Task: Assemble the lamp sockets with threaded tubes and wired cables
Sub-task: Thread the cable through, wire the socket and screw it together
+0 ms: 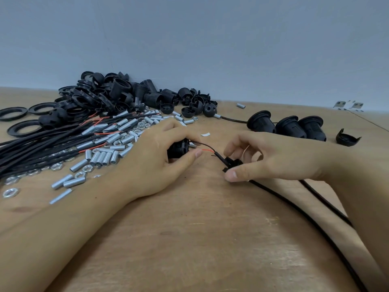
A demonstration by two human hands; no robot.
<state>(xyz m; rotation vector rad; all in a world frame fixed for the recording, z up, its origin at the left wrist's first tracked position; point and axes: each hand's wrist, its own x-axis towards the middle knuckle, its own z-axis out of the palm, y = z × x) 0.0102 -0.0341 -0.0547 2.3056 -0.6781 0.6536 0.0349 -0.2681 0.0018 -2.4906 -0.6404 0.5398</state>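
You are working under soft, even overhead light that is casting only faint shadows beneath your hands. The wide-angle lens is bowing the table (200, 239) edge, and the picture is looking slightly soft overall, with no glare.

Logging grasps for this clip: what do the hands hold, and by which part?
Left hand grips the black socket body round its sides. Right hand pinches the black cap on the cable end.
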